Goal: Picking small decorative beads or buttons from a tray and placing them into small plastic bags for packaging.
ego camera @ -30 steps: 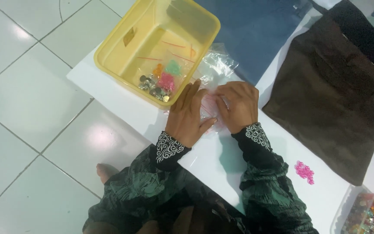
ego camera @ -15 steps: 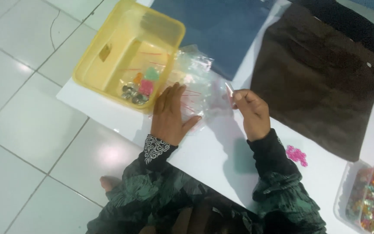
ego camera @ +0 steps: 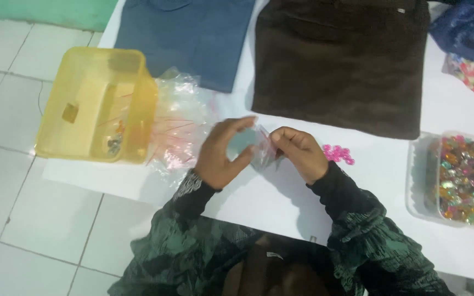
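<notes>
Both hands hold one small clear plastic zip bag (ego camera: 260,151) above the middle of the white table (ego camera: 281,203), toward its near edge. The left hand (ego camera: 220,156) grips its left side with curled fingers; the right hand (ego camera: 302,153) pinches its right edge. The bag is transparent and crumpled. Just right of the right hand lies a cluster of pink beads (ego camera: 338,154). A clear tray of mixed coloured beads (ego camera: 464,181) sits at the right edge. Left are loose clear bags (ego camera: 179,129) and a yellow plastic tub (ego camera: 97,104) overhanging the left edge. Farther back lie a brown cloth (ego camera: 341,60) and a blue cloth (ego camera: 187,38).
</notes>
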